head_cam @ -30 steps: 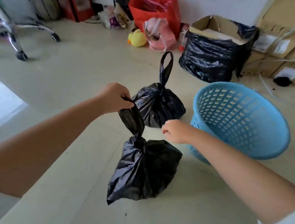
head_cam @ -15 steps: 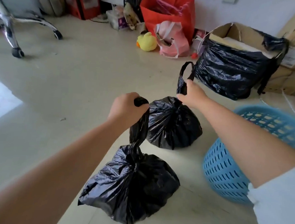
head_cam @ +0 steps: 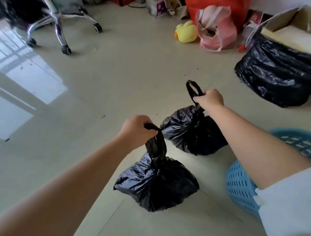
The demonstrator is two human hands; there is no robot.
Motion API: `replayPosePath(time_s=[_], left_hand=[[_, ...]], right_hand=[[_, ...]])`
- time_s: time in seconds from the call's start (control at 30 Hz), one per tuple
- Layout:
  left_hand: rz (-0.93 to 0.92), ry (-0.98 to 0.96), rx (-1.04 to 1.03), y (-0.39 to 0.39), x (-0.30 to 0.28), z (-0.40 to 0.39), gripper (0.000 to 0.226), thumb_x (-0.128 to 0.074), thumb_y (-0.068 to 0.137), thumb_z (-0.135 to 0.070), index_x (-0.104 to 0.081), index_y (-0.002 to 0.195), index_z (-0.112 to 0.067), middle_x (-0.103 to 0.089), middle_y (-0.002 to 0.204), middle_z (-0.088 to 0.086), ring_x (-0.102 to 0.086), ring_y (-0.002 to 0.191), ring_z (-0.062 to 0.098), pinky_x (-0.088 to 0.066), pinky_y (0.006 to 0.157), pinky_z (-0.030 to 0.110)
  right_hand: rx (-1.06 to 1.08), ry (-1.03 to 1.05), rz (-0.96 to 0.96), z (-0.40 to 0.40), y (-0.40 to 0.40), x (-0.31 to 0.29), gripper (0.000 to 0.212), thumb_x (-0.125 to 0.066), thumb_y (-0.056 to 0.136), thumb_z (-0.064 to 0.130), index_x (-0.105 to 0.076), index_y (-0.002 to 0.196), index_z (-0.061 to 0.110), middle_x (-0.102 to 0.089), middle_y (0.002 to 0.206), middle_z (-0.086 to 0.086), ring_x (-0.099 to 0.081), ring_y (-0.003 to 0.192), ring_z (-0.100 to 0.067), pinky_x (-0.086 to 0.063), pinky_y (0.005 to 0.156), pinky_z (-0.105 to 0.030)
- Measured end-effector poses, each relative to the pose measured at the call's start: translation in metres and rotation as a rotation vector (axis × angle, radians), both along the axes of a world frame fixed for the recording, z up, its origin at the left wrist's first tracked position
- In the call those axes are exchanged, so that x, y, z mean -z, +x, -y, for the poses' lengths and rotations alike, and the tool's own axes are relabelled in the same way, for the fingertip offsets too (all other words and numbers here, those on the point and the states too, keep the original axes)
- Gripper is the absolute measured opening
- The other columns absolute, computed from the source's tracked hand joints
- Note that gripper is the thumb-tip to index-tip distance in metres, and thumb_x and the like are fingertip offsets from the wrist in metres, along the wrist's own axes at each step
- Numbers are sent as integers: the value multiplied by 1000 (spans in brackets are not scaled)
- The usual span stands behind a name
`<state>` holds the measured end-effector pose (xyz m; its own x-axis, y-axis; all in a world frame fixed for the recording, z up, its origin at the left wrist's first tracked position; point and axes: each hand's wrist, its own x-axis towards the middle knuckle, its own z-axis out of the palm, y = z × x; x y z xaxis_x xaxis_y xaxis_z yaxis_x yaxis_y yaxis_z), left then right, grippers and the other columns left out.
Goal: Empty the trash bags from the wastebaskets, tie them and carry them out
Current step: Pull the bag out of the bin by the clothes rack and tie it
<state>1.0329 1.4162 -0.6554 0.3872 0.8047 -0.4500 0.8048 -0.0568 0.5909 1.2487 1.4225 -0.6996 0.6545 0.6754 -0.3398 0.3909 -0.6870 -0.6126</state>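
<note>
2 tied bags are in our hands: left hand [head_cam: 135, 130] grips the near bag [head_cam: 156, 182], right hand [head_cam: 210, 99] the far bag [head_cam: 191, 132], over the floor [head_cam: 117, 77]. Next we carry both out, judging by the knots.

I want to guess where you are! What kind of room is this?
Probably a room in a home or a small office, used partly for storage. A wheeled chair base stands on a smooth tiled floor, a yellow duck toy lies by shopping bags, and a cardboard box sits against the wall.
</note>
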Motion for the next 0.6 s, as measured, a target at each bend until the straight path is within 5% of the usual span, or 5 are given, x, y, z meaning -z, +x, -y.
replayPosePath(time_s=[0.23, 0.3, 0.37, 0.47, 0.6], left_hand=[[-292, -69, 136, -3, -125, 43, 10, -48, 90, -11, -58, 91, -9, -48, 69, 2, -49, 71, 24, -32, 48, 24], [-304, -44, 89, -4, -172, 49, 14, -48, 90, -10, -60, 95, -7, -58, 84, 12, -56, 79, 29, -37, 56, 25], [-322, -3, 83, -3, -219, 52, 17, -47, 90, -9, -61, 100, -5, -63, 97, 16, -60, 85, 32, -42, 64, 30], [-363, 73, 191, 7, -302, 53, 12, -43, 90, -8, -55, 89, -8, -54, 80, 6, -51, 78, 25, -40, 58, 28], [-414, 182, 465, 24, -398, 73, 24, -43, 89, -5, -41, 66, -10, -36, 65, -1, -47, 74, 22, -37, 61, 27]], right_hand=[[-204, 20, -18, 61, -19, -144, 34, -47, 90, 14, -62, 86, -16, -67, 75, -19, -60, 72, -32, -44, 71, -31], [-243, 52, -14, 73, -22, -194, 28, -45, 87, 6, -64, 88, -15, -65, 67, -13, -46, 50, -16, -40, 52, -18], [-284, 55, -4, 83, -23, -246, 25, -45, 83, 2, -61, 86, -17, -67, 78, -29, -40, 53, -20, -38, 55, -29], [-320, 37, 20, 101, -25, -338, 25, -46, 83, 3, -58, 85, -19, -61, 92, -39, -39, 60, -26, -25, 57, -30], [-351, -22, 184, 145, -35, -439, 27, -48, 84, 7, -42, 59, 2, -39, 61, -20, -38, 67, -27, -17, 53, -31]])
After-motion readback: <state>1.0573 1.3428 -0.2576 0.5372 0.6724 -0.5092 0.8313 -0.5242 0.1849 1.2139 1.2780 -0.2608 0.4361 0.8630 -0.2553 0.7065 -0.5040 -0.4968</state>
